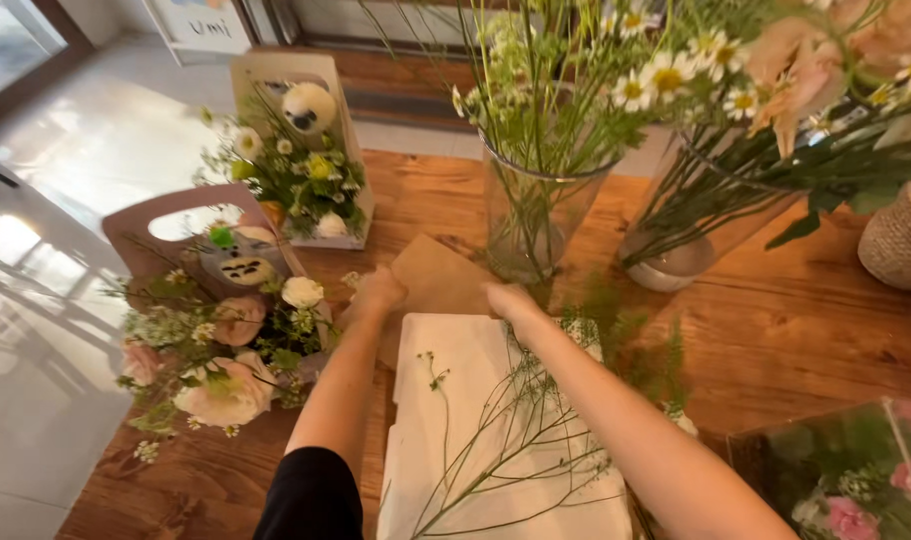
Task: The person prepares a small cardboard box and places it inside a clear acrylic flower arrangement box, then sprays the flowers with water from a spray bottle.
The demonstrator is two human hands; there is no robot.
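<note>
Both hands' [378, 291] fingers hidden against brown paper [438, 276].

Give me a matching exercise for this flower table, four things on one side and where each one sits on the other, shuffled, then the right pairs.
Things:
1. brown paper sheet
2. white paper sheet
3. woven basket
4. clear glass vase

Places:
A. at the table's far right edge
B. between the left hand and right hand
C. just beyond the brown sheet, holding green stems
D. nearest the person, under thin loose stems

Pairs: 1-B, 2-D, 3-A, 4-C
</note>
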